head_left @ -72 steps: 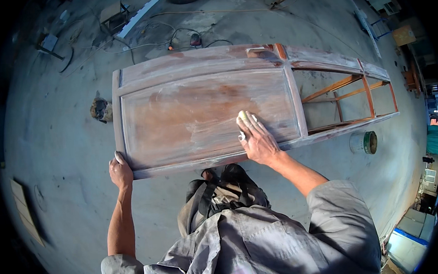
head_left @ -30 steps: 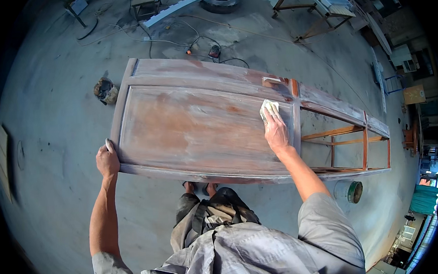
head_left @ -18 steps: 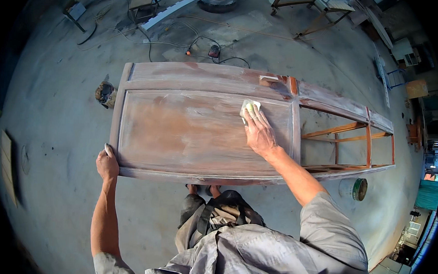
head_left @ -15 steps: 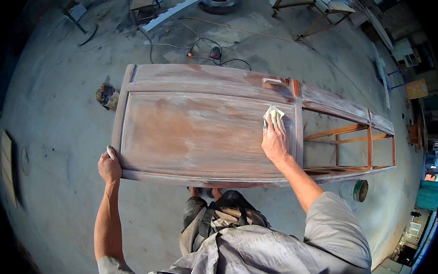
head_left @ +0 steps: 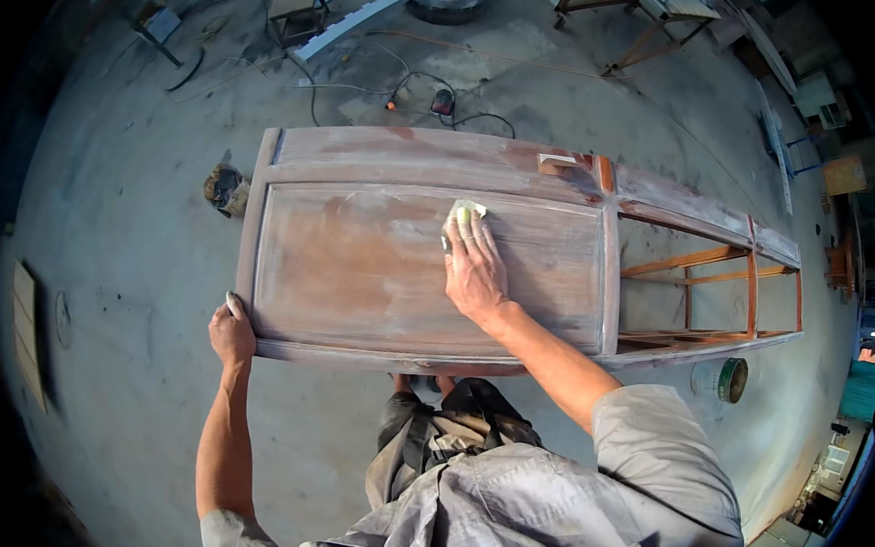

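Note:
A long wooden cabinet [head_left: 347,269] lies across in front of me, its reddish-brown panel streaked with whitish dust. At the left near corner, my left hand [head_left: 232,331] is closed round the frame's edge, with the thumb on top. My right hand [head_left: 475,266] lies on the middle of the panel, right of centre. Under its fingers it keeps a pale folded piece of sandpaper [head_left: 477,209], pressed flat to the wood; most of it is hidden. Above the panel's right end sits a small wooden handle [head_left: 557,164].
The cabinet's right part is an open frame [head_left: 754,289]. A stained can [head_left: 226,189] stands beyond the left end, another can [head_left: 733,380] lies near the right side. Cables [head_left: 442,101], a tyre [head_left: 446,2] and a trestle table [head_left: 642,10] are on the far floor.
My right hand has slid left across the panel with the sandpaper, from near its right edge toward the middle. My left hand keeps its hold on the corner. The whole view has shifted slightly.

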A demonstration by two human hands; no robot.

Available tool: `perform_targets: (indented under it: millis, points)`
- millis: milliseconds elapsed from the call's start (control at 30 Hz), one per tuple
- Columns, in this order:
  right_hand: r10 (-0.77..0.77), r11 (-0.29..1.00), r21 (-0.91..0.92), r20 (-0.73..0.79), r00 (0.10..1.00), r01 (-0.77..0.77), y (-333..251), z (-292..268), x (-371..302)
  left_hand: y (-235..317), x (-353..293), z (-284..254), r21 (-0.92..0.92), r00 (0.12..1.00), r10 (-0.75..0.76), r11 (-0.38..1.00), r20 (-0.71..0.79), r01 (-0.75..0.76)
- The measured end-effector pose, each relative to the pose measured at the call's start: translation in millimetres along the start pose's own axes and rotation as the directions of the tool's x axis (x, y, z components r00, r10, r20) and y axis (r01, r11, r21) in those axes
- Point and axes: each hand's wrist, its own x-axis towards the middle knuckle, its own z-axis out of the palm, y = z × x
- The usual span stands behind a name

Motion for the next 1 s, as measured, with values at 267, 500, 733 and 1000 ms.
perform_targets:
  millis: [267, 500, 733, 1000]
  points:
    - [0.180, 0.978, -0.109, 0.023, 0.983, -0.177, 77, -44, -26, -8, -10, -8, -0.040, 0.998, -0.057, 0.998, -0.007, 0.056]
    - [-0.177, 0.983, 0.059, 0.041, 0.983, 0.175, -19, 29, 49, 3, -4, -6, -0.031, 1.000, 0.028, 0.999, 0.014, -0.028]
    - [-0.030, 0.999, -0.031, -0.039, 0.999, 0.028, -27, 28, 43, -3, -5, -5, -0.037, 1.000, 0.009, 0.999, 0.017, -0.008]
    - [0.055, 0.994, -0.091, -0.058, 0.997, -0.060, 28, 12, 23, -4, -9, -7, -0.087, 0.999, -0.003, 0.996, -0.036, 0.000]
